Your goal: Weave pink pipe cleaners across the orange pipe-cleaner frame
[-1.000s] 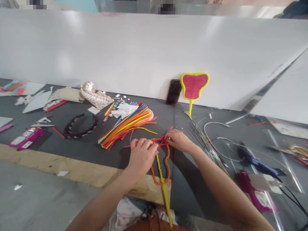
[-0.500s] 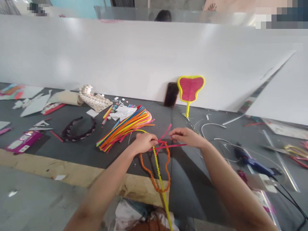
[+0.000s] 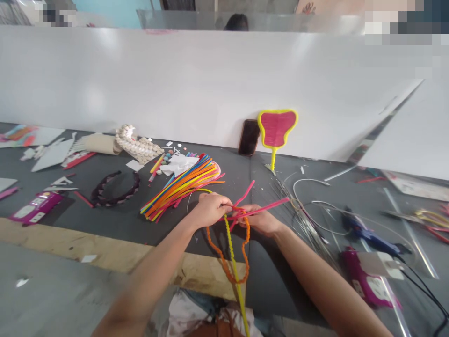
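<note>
My left hand is closed in a pinch on the pipe cleaner work, where pink and orange strands meet. From there an orange pipe cleaner loop hangs over the table edge, its strand twisted into a coil. A yellow pipe cleaner, coiled at its upper part, runs down toward my lap. My right hand is closed behind the crossing, fingers at the pink pipe cleaners, partly hidden by them. Left of my hands lies a bundle of coloured pipe cleaners.
A pink shape with yellow edging stands by a phone against the white board. Right are wires, a glue gun, scissors and a purple packet. Left lies a braided headband.
My right hand has moved left and down to the crossing and now grips the pink strands there. One pink strand's end now points up to the right. My left hand stays almost in place.
</note>
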The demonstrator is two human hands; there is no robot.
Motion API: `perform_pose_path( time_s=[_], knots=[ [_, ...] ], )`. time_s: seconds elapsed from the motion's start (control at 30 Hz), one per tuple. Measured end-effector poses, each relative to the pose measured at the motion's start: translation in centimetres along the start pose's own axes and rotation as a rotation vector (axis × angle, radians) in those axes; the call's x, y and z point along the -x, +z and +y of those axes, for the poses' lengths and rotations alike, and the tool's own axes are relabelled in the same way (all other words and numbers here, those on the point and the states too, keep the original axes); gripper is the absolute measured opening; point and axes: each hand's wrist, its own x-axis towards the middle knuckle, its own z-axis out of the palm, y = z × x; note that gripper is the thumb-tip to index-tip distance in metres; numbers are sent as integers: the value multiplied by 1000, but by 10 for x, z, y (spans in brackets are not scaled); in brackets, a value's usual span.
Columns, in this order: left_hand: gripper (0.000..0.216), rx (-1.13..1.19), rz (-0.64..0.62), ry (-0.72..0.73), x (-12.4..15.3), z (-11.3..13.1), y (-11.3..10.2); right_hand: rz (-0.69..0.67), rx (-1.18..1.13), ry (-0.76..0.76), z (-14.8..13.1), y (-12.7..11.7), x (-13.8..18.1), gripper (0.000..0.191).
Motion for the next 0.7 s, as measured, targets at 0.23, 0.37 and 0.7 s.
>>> perform_pose_path(
  time_s=[0.23,0.37,0.7],
  knots=[
    [18,-28,-26,5,3,4,-4,128,222,-61,-4,-5,4,32],
    [21,-58,-34,-8,3,2,-3,300,521,-144,-14,-18,12,19],
    [21,-117,-26,-11,-6,-1,13,403,1185,-341,-19,-37,16,18]
  ],
)
